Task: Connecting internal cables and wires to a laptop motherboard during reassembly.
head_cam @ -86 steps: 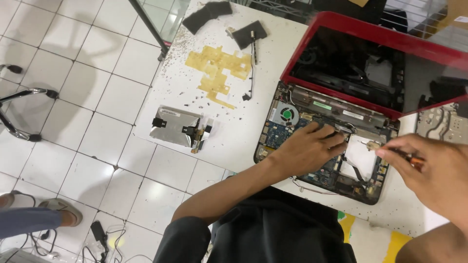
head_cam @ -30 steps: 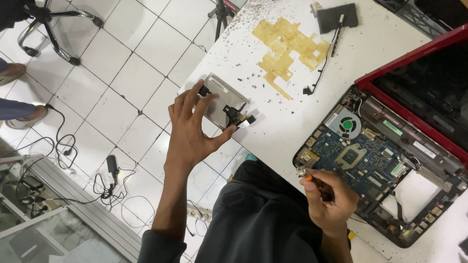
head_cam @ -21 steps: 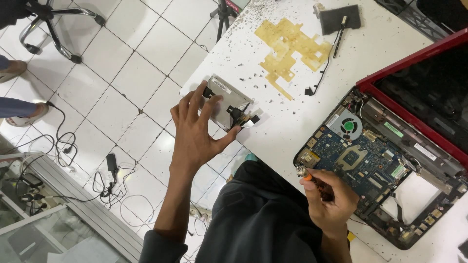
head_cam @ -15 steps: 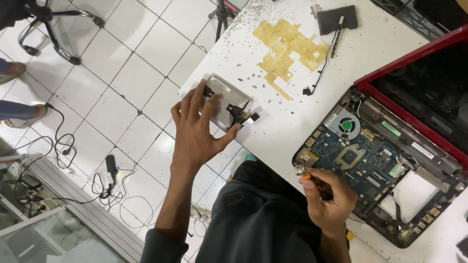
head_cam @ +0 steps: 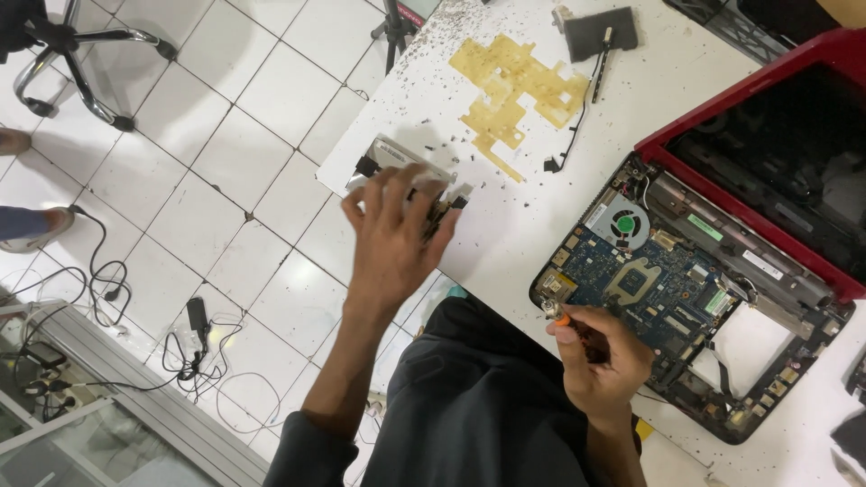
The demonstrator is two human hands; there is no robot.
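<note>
A white bench (head_cam: 541,216) carries an opened red laptop (head_cam: 722,261) at the right, its circuit board bare. At the bench's left edge lies a flat metal part (head_cam: 401,160), probably stiff, light and sharp-edged; best gripped by its sides. The left hand (head_cam: 392,239) covers it, fingers spread wide. The right hand (head_cam: 600,356) pinches a small screwdriver (head_cam: 559,316).

Silver metal bracket part (head_cam: 397,155), flat at white tabletop (head_cam: 541,225) corner, half-covered under left fingers (head_cam: 397,194). Orange-tipped screwdriver (head_cam: 557,316) clenched in right fingers (head_cam: 586,347), tip pointing up-left.
</note>
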